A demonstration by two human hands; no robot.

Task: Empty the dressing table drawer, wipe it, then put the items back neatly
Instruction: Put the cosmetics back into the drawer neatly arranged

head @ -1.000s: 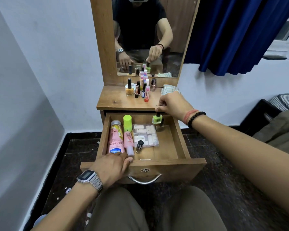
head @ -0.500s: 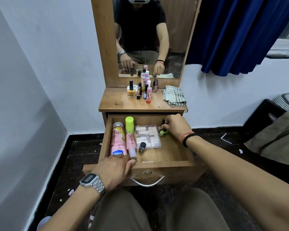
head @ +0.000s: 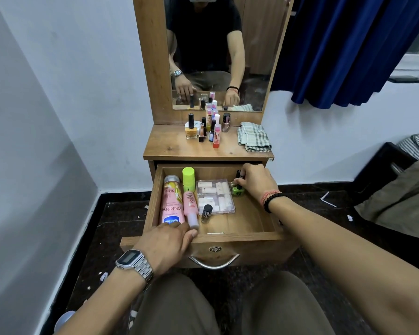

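The wooden drawer (head: 249, 226) stands pulled out. Inside lie a pink lotion bottle (head: 171, 201), a pink tube with a lime cap (head: 189, 197), a clear compartment box (head: 215, 196) and a small black-capped bottle (head: 206, 213). My right hand (head: 258, 181) is at the back right of the drawer, fingers pinching the black cap of a green nail polish bottle (head: 237, 191) standing on the drawer floor. My left hand (head: 166, 244) rests on the drawer's front edge, fingertips touching the tube's end.
On the tabletop (head: 169, 147) stand several nail polish and lip balm bottles (head: 207, 129) and a folded checked cloth (head: 254, 139). A mirror (head: 218, 52) rises behind. Blue curtain (head: 344, 49) hangs at right, a bed (head: 402, 189) lies far right.
My right hand carried the green nail polish bottle from above the drawer's back edge down into the back right corner and set it on the floor. The left hand stayed put.
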